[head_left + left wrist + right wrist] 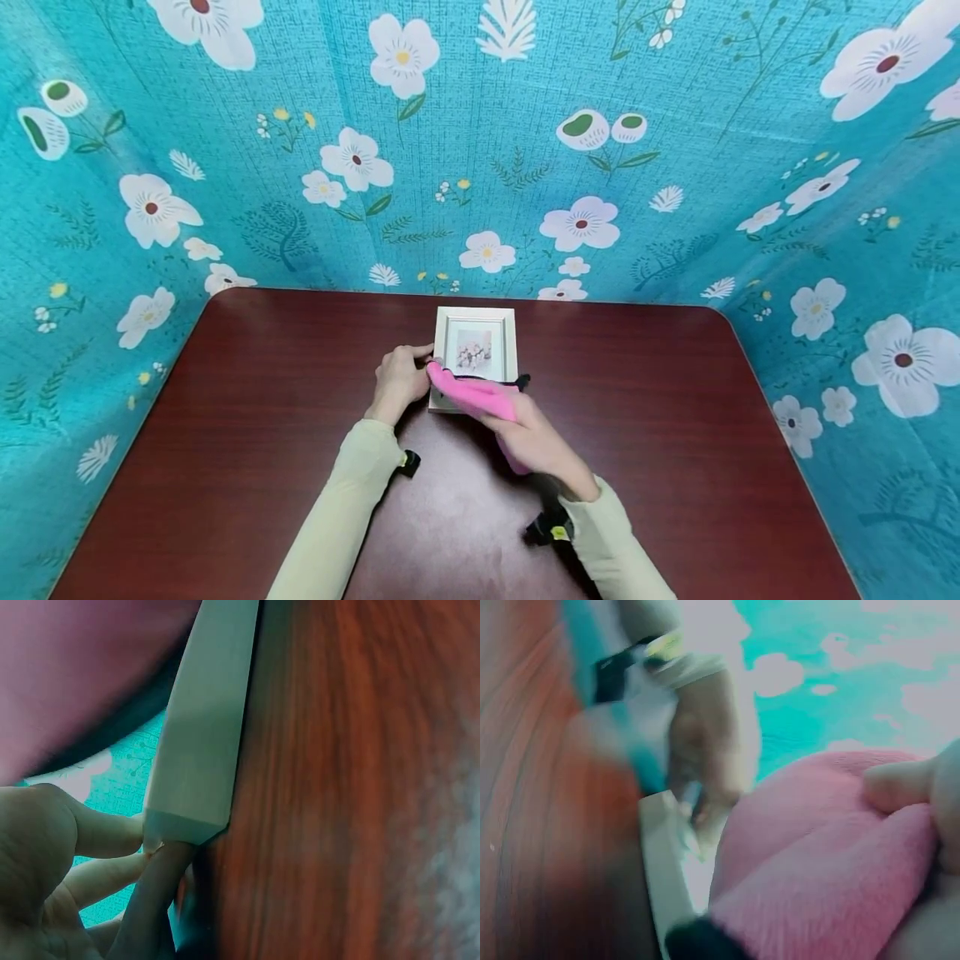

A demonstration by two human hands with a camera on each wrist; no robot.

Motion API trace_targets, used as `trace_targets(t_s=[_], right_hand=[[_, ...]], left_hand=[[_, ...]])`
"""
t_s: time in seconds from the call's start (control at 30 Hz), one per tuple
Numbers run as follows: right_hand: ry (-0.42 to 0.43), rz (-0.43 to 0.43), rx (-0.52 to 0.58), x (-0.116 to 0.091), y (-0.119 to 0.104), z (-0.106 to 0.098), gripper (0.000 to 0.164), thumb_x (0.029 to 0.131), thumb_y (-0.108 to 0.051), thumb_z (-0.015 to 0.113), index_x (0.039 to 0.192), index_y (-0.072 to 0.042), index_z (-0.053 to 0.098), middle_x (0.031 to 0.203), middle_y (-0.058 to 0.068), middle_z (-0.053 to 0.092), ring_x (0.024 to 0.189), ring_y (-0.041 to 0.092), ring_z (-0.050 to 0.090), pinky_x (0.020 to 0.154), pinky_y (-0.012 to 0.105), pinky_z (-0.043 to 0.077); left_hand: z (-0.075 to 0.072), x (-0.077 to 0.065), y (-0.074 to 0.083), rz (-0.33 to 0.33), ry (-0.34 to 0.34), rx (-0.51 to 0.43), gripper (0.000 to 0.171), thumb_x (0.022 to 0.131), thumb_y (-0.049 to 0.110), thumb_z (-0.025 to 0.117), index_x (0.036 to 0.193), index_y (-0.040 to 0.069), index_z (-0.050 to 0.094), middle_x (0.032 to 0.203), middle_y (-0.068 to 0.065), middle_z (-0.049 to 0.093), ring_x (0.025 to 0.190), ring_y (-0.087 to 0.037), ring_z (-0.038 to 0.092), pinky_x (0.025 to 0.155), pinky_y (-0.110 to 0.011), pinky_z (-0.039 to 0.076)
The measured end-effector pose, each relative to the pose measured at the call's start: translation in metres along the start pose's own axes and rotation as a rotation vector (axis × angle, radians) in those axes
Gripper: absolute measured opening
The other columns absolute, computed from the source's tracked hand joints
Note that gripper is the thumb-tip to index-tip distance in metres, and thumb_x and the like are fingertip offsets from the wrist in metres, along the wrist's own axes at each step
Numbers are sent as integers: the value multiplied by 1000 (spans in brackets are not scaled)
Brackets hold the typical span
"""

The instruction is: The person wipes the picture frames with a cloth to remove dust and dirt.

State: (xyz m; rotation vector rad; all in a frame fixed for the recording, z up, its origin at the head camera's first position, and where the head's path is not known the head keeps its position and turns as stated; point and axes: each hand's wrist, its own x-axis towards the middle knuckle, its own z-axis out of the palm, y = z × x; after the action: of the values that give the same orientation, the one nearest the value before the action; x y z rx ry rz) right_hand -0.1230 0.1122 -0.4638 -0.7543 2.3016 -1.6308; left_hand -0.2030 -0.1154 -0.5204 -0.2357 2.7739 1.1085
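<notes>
A white picture frame with a small floral picture lies face up near the table's far edge. My left hand grips it at its left side; the left wrist view shows thumb and fingers pinching a corner of the pale frame. In my right hand is a pink cloth with a dark edging, draped over the frame's lower part. Up close, the cloth looks fluffy, and the right thumb presses into it. The cloth hides the frame's lower part from the head view.
The dark red-brown wooden table has rounded far corners. A turquoise flowered cloth hangs around its back and sides. Black bands with small devices sit at both wrists.
</notes>
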Motion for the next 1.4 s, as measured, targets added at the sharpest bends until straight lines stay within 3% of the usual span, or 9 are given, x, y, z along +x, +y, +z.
trace_targets(t_s=[0.17,0.3,0.53,0.8,0.97,1.07,1.2,1.3,1.4], right_hand=[[183,93,274,-29,-10,-25,38,107,-6,60,144,-2,65,139,0,70,123,9,64,106,20,49],[297,153,442,-50,-13,-40,32,108,-8,58,137,-12,70,121,-10,74,103,5,66,90,21,56],[481,149,738,-68,-5,-51,28,112,-10,51,117,-22,76,97,-5,75,85,7,72,74,23,61],[732,101,1228,-74,31,-56,25,115,-13,44,123,-7,66,113,5,74,102,16,73,88,28,61],[945,169,1394,-83,54,-51,24,115,-12,43,124,-5,64,118,6,75,111,17,72,97,29,59],[1008,198,1347,-91,62,-44,22,114,-14,47,127,-7,62,121,3,74,115,13,70,100,26,57],[1036,210,1103,-100,64,-40,26,110,-14,57,134,-5,63,124,0,73,117,12,68,103,25,55],[1074,273,796,-110,62,-42,30,105,-10,66,133,-1,65,117,-2,73,109,10,67,97,22,56],[1053,432,397,-124,61,-51,31,100,-11,74,128,0,68,102,-11,73,91,3,66,80,16,55]], left_hand=[[0,0,0,24,-5,-21,39,103,32,68,141,22,72,121,-3,78,131,-34,63,115,-58,43],[0,-3,2,11,-9,-30,40,104,34,68,142,23,72,121,-2,78,126,-33,65,111,-57,46],[0,-4,3,8,-9,-32,40,104,35,68,142,23,72,130,-5,76,114,-31,67,100,-52,52],[1,-4,4,10,-14,-31,41,104,36,67,143,23,71,128,-6,76,120,-34,66,103,-54,51],[0,-5,3,13,-16,-30,40,104,35,67,143,23,71,128,-6,76,118,-32,67,103,-53,51],[0,-5,2,18,-18,-37,41,105,34,67,143,22,71,129,-7,76,122,-33,65,104,-54,50],[0,-5,3,15,-13,-35,40,105,34,66,143,23,71,131,-7,75,126,-35,64,107,-55,48],[0,-5,4,13,-13,-26,40,105,35,66,144,23,70,136,-8,74,131,-36,62,109,-56,48],[-1,-6,5,10,-17,-17,41,106,35,65,145,23,69,142,-9,71,131,-36,62,109,-55,48]])
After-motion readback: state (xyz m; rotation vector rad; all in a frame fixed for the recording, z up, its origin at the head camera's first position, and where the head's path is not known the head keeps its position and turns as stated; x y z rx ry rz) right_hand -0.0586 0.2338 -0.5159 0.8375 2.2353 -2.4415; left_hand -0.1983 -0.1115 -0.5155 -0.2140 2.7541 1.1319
